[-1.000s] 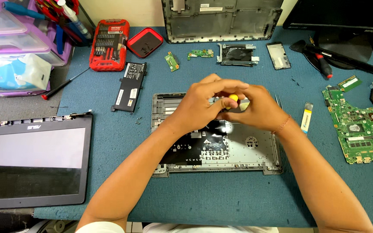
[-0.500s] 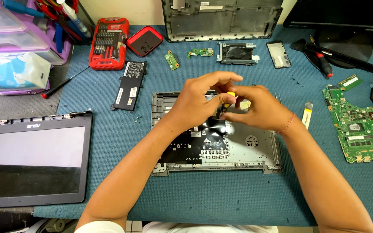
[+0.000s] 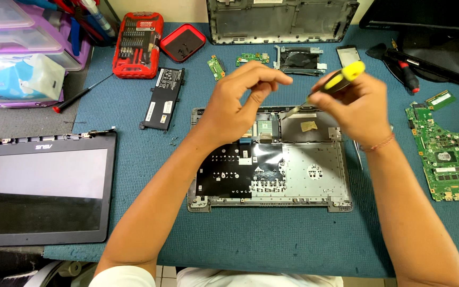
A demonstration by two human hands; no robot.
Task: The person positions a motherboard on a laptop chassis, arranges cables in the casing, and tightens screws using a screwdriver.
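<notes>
The yellow-handled screwdriver [image 3: 329, 90] sits gripped in the right hand [image 3: 358, 109], its handle tilted up to the right and its tip pointing down-left toward the left hand [image 3: 238, 103]. That left hand hovers with fingers curled and thumb pinched to fingertips; whether it holds anything I cannot tell. Both are above the opened laptop base [image 3: 304, 175] on the blue table [image 3: 272, 239]. A detached screen [image 3: 41, 186] lies to the left, a green circuit board [image 3: 447, 154] to the right, a black battery [image 3: 161, 98] and a red bit case [image 3: 137, 45] beyond.

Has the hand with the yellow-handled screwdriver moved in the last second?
Yes. The right hand with the screwdriver has drawn rightward, away from the left hand, judged against the open laptop base below.
</notes>
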